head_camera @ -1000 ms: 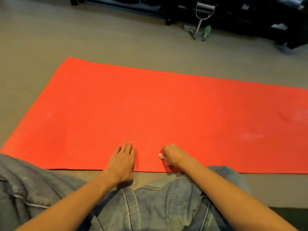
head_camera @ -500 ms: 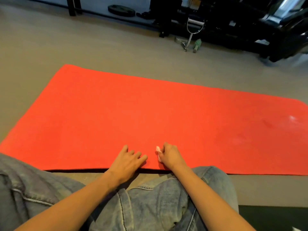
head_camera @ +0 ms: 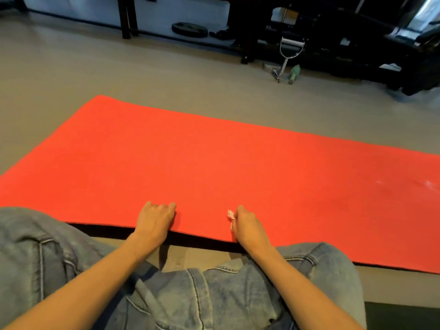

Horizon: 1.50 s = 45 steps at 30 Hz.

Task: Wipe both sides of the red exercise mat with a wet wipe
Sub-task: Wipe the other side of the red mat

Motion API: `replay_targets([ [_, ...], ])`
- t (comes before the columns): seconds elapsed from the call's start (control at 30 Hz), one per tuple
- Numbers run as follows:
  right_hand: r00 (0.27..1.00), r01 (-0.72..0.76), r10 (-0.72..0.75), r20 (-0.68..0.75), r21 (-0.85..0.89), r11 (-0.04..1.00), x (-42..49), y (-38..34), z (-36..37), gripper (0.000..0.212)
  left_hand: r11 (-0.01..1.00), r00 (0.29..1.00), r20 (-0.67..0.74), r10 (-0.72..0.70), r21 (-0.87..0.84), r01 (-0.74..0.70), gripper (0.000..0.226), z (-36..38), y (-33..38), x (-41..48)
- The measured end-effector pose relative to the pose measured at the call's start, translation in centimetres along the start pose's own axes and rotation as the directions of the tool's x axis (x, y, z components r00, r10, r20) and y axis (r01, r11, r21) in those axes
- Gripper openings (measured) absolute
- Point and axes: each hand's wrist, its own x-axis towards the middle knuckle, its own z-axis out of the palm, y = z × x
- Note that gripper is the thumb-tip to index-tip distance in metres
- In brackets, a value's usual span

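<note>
Left hand (head_camera: 154, 220) grips the flat red mat's (head_camera: 238, 160) lifted near edge; right hand (head_camera: 247, 226) there pinches a crumpled white wipe (head_camera: 230, 215).

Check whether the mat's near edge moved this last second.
Yes: the mat's near edge has lifted off the floor, where it lay flat; the left hand and right hand, holding the wipe, grip it.

Red mat (head_camera: 238, 167), nr edge lifted; wipe (head_camera: 230, 215) crumpled.
</note>
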Motion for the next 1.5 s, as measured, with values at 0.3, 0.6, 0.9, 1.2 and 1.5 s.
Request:
replay_targets([
  [0.3,0.977,-0.043,0.023,0.214,0.089,0.995,-1.5,-9.7,8.4,0.027,0.969,0.871,0.455,-0.188,-0.062,0.241,0.034,2.9,-1.1,0.4],
  [0.6,0.956,-0.238,0.234,0.176,0.003,0.971,-1.0,-6.7,7.7,0.025,0.962,0.872,0.438,-0.217,-0.054,0.267,0.047,3.9,-2.2,0.7],
  [0.9,0.988,-0.063,0.056,0.145,0.043,0.997,-2.1,-10.8,10.4,0.025,0.966,0.867,0.447,-0.22,-0.021,0.256,0.044,3.4,-1.7,1.2],
  [1.2,0.889,-0.441,0.45,0.078,-0.111,0.891,-0.6,-1.7,5.2,0.03,0.957,0.856,0.462,-0.231,-0.049,0.285,0.049,3.2,-1.8,1.0],
  [1.5,0.966,0.073,-0.079,0.245,0.035,0.997,-2.0,-11.4,10.2,0.026,0.944,0.852,0.451,-0.266,-0.059,0.326,0.04,3.0,-1.3,0.7],
])
